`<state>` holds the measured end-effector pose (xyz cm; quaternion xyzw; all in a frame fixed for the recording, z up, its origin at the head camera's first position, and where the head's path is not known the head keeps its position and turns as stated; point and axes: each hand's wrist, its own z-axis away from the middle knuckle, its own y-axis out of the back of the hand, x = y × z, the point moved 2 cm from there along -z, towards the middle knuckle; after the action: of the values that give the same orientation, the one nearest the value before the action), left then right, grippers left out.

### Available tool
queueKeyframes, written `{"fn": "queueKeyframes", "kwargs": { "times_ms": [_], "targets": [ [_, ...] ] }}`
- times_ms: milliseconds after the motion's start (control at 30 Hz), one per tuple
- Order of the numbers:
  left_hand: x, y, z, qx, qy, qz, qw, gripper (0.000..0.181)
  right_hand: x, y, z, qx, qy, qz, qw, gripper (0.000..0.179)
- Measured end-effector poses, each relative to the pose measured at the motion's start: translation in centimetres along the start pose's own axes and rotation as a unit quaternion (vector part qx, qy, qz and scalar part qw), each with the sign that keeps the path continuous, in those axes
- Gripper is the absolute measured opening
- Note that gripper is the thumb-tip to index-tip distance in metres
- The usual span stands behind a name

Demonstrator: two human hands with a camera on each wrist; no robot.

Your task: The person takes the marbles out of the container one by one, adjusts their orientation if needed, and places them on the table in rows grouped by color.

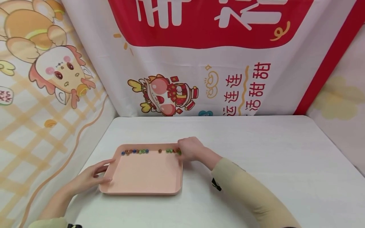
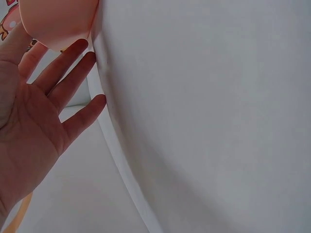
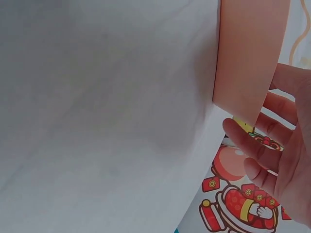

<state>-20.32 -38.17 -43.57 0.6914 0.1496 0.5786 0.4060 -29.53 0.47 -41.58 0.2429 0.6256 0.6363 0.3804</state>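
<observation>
A shallow pink tray [image 1: 146,174] lies at the left of the white table, with several glass marbles [image 1: 137,152] lined along its far wall. Blue, brown and green ones form a row at the far left; a lone brown one and a smaller group are farther right. My left hand [image 1: 92,175] grips the tray's left side, its thumb and forefinger at the rim; the left wrist view shows the other fingers spread outside the corner. At the far right corner my right hand [image 1: 190,148] holds the wall, fingers outside it in the right wrist view. It hides part of that corner.
The white table [image 1: 256,158] extends to the right of the tray. Behind it hangs a printed cloth [image 1: 182,63] with a cartoon figure and red lettering. A patterned cloth wall [image 1: 37,126] stands close beside the left arm, and another pale wall [image 1: 339,104] rises at right.
</observation>
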Motion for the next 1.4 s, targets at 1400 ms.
{"fn": "queueKeyframes", "kwargs": {
  "times_ms": [1400],
  "targets": [
    [0.1,-0.1,0.0,-0.003,0.021,-0.010,0.9997,0.071,-0.7,-0.8,-1.1,-0.019,-0.014,-0.016,0.9996,0.005]
  ]
}}
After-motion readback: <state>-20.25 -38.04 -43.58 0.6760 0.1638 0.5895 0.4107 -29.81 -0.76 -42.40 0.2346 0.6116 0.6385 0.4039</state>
